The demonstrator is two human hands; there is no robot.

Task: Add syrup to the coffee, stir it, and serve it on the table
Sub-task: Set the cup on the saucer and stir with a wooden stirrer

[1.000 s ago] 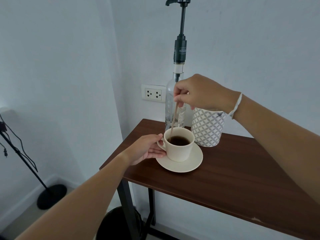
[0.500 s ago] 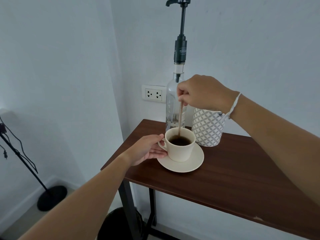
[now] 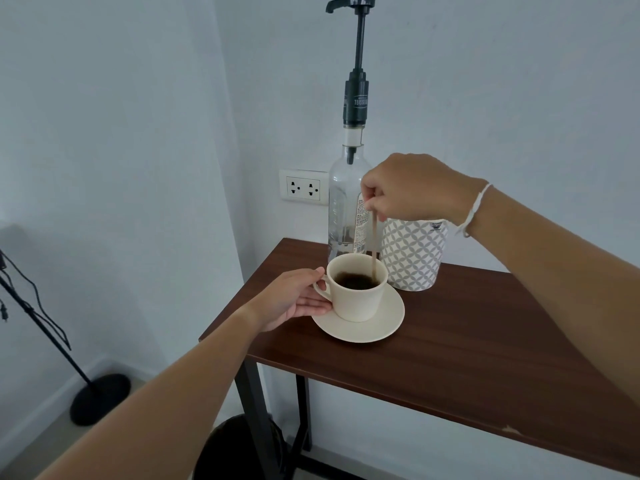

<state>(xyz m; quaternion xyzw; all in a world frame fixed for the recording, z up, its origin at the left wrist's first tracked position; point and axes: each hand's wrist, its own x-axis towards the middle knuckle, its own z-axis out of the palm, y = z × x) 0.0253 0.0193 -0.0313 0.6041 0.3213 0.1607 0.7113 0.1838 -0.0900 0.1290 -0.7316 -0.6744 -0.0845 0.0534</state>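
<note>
A person's two bare arms reach over a dark wooden table (image 3: 485, 341) set in a pale-walled corner; the right hand (image 3: 412, 188) hovers above a cream cup (image 3: 356, 292), its fingers (image 3: 372, 199) pinched closed on the top of a thin wooden stir stick (image 3: 374, 244); the stick drops almost straight down from those fingertips, and its lower end sits in the dark coffee (image 3: 355, 281) on the cup's right side. The left hand (image 3: 294, 299) lies just left of the cup, thumb and fingers curled around the handle, lower fingers resting along the rim of the cream saucer (image 3: 381, 327) that the cup stands on.

Directly behind the pinching fingers rises a clear syrup bottle (image 3: 343, 209) with a tall black pump (image 3: 356, 64), its spout pointing left, well above the hand; just below and behind the right wrist stands a white patterned container (image 3: 412, 258), close beside the cup and saucer; a white string bracelet (image 3: 472, 209) circles that wrist; a double wall socket (image 3: 303, 189) sits on the wall left of the bottle.

The left fingers are near the table's left edge; the near edge runs in front of the saucer with a strip of bare wood between; to the right of the saucer the tabletop is open wood. Beyond the left edge, on the floor, stands a black stand (image 3: 97, 396) with trailing cable; a dark round object (image 3: 239, 448) lies under the table by its black legs.
</note>
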